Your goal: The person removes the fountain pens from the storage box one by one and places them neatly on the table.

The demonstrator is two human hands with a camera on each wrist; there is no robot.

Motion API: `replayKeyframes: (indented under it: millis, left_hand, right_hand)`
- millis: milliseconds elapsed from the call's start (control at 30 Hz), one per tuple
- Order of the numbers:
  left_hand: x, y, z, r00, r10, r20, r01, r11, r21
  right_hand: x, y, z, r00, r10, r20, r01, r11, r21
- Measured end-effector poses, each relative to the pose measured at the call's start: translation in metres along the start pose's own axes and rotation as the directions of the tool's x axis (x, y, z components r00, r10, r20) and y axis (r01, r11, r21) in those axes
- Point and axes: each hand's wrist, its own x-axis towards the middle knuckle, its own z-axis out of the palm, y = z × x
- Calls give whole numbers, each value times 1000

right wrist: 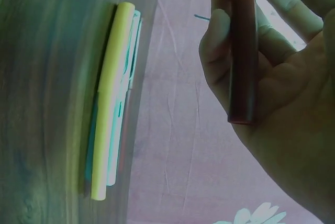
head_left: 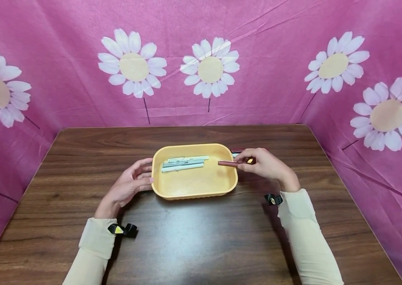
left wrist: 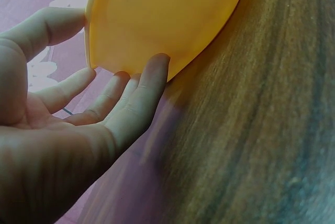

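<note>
A yellow plastic box (head_left: 194, 194) stands on the table, its left end touched by my left hand (head_left: 131, 182). In the left wrist view, the left fingers (left wrist: 149, 82) lie fairly straight against the outside wall. Several pale green and grey-blue pens with clips (head_left: 183, 163) lie inside the box toward its left. My right hand (head_left: 263, 164) pinches a dark red pen (head_left: 227, 163) between thumb and fingers, its tip reaching over the box's right rim. Below that hand, a yellow pen (right wrist: 109, 103) and a white-and-teal pen (right wrist: 125, 98) lie side by side with darker ones.
The brown wooden table (head_left: 186, 245) reaches back to a pink cloth with white daisies (head_left: 209, 69), which also hangs at both sides. A black strap (head_left: 124, 229) is at the left wrist, and another black strap (head_left: 273, 199) at the right.
</note>
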Motion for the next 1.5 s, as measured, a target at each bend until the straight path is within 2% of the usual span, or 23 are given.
replayKeyframes:
  millis: [233, 633, 967, 1500]
  left_hand:
    - [0, 0, 0, 1000, -5, -2, 5, 1000, 2]
    - [1, 1, 1, 1000, -11, -7, 11, 1000, 1]
    - [1, 2, 2, 1000, -16, -8, 16, 1000, 7]
    - [0, 2, 2, 1000, -17, -12, 17, 1000, 2]
  right_hand:
    - [-3, 5, -2, 1000, 26, -5, -26, 1000, 9]
    - [-7, 16, -5, 1000, 16, -23, -16, 1000, 4]
    - [-14, 22, -7, 998, 35, -57, -37, 999, -37]
    - [-23, 31, -9, 995, 10, -99, -13, 999, -35]
